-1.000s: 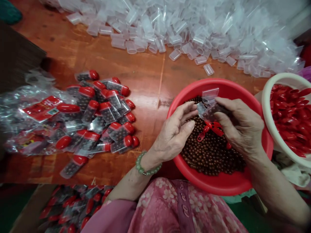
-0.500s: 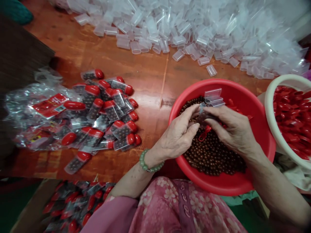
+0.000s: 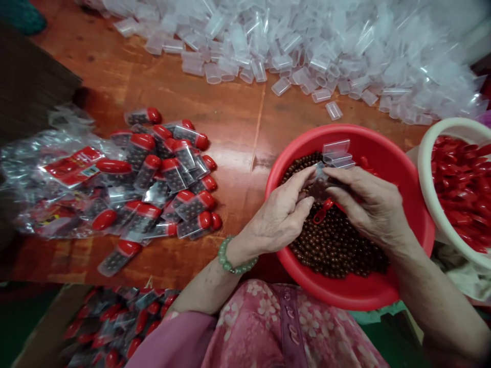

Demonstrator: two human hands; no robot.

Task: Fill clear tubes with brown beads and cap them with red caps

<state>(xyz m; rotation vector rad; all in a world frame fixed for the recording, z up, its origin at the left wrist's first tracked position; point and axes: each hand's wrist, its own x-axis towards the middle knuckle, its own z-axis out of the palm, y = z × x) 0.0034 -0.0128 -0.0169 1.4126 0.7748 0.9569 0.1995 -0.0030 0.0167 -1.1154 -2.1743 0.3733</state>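
Note:
Over a red basin (image 3: 416,204) of round brown beads (image 3: 333,245), my left hand (image 3: 278,217) and my right hand (image 3: 370,204) hold a small clear plastic tube (image 3: 319,190) between their fingertips. Dark beads seem to show through its wall, though the fingers cover much of it. My left thumb and fingers close on its left side; my right thumb and fingers are on its right. A red plastic piece with a loop (image 3: 322,212) lies just below the tube. Several empty clear tubes (image 3: 337,153) rest in the basin behind my fingertips, beside more red pieces (image 3: 364,163).
A large heap of clear tubes (image 3: 284,61) covers the table's far side. Red-capped, bead-filled tubes (image 3: 178,174) lie at left beside a clear plastic bag (image 3: 26,158); more lie below the table edge. A cream bucket (image 3: 424,184) of red parts stands at right.
Both hands stay over the basin with the tube. My fingers shift slightly, and a little more of the tube shows between them. The view has moved a little.

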